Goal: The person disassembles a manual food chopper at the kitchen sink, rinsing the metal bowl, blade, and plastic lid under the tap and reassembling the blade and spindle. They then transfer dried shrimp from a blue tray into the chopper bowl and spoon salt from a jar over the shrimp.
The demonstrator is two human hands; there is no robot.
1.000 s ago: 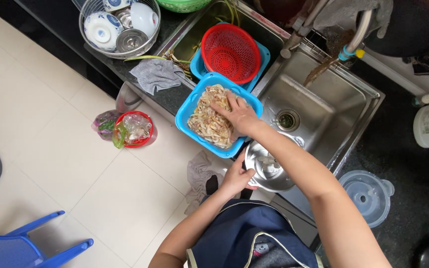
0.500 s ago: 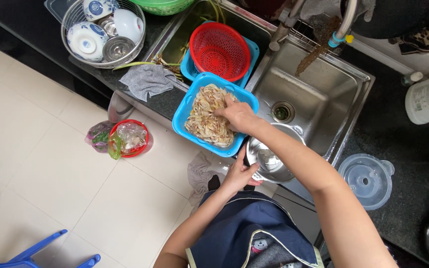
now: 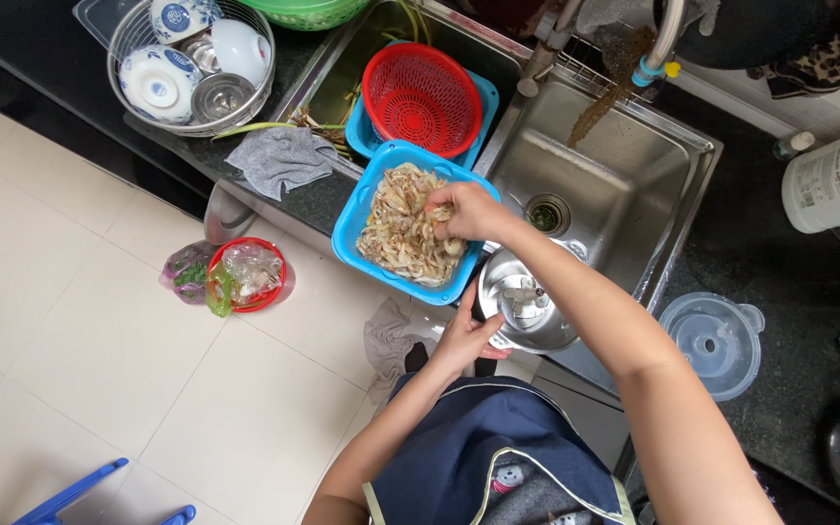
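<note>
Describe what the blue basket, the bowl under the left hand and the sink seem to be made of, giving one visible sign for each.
Blue basket: probably plastic, going by its bright uniform colour and moulded rim. Bowl held by the left hand: likely polished steel, since its silvery surface shows reflections. Sink: seemingly brushed stainless steel, with a dull grey sheen.

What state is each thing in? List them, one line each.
Blue square plastic basket: upright, full of pale shredded food.
Right hand: in the basket, fingers closed on some food.
Left hand: gripping the steel bowl's rim.
Round steel bowl with blade: upright, lid off.
Red round plastic colander: empty, nested in a blue basket.
Clear round lid: lying on the counter.
</note>
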